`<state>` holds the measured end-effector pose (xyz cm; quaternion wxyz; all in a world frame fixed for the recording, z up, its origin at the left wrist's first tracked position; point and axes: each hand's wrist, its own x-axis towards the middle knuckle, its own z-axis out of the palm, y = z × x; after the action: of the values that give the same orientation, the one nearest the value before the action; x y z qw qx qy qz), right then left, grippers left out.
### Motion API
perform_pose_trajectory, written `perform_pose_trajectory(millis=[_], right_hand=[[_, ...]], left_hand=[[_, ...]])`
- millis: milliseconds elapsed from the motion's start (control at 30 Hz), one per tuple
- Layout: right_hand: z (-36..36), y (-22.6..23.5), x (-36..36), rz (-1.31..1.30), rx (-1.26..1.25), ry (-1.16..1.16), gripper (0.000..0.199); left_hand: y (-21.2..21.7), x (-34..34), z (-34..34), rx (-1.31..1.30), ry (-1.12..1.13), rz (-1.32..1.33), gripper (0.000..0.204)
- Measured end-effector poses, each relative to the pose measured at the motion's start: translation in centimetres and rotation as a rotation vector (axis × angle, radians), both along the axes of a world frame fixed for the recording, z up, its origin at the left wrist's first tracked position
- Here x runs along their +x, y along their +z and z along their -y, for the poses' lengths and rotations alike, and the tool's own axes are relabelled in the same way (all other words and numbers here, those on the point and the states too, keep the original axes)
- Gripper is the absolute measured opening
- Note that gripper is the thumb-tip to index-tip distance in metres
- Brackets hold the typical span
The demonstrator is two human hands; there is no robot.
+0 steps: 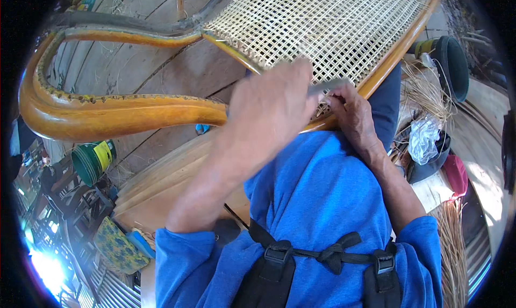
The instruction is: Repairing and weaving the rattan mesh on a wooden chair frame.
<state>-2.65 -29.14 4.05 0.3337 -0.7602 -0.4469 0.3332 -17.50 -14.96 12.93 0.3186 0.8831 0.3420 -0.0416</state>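
Woven cane webbing (328, 29) fills a varnished wooden chair frame (398, 53) that leans across my lap. My left hand (282, 90) is closed in a fist over the near corner of the weave and blurred by motion. A grey, bar-like tool (329, 85) sticks out of it toward the right; its exact kind is unclear. Against the frame's near edge, my right hand (355, 114) has its fingers pinched together at the webbing, just beyond the tool's end. Whatever those fingertips hold is hidden. The curved, unwoven part of the frame (134, 112) reaches out to the left.
Plank flooring (199, 71) lies beyond the chair. A green bucket (91, 163) stands at left, a dark bucket (451, 69) at right. Loose cane strands (430, 93), a clear plastic bag (426, 139) and a strand bundle (451, 249) lie on my right.
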Motion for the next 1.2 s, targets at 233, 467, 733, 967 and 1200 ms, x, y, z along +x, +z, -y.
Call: perform_pose_trajectory(millis=[233, 467, 733, 967, 1200], right_hand=[[0.3, -0.5, 1.0, 0.010, 0.013, 0.054, 0.028], [0.1, -1.1, 1.9, -0.074, 0.058, 0.126, 0.026], [0.3, -2.2, 2.2, -0.057, 0.159, 0.131, 0.021], [-0.4, -1.5, 2.1, -0.014, 0.112, 0.231, 0.013], [-1.8, -0.7, -0.2, 0.374, 0.044, 0.432, 0.012]], left_hand=[[-4.3, 1.0, 6.0, 0.036, 0.039, -0.170, 0.021], [-5.3, 0.4, 8.5, 0.251, 0.045, -0.042, 0.017], [-4.0, 2.7, 7.6, 0.292, 0.141, 0.107, 0.013], [-1.4, 0.9, 5.4, -0.230, 0.697, 0.195, 0.006], [-5.1, -1.0, 7.2, -0.387, 0.894, 0.218, 0.007]])
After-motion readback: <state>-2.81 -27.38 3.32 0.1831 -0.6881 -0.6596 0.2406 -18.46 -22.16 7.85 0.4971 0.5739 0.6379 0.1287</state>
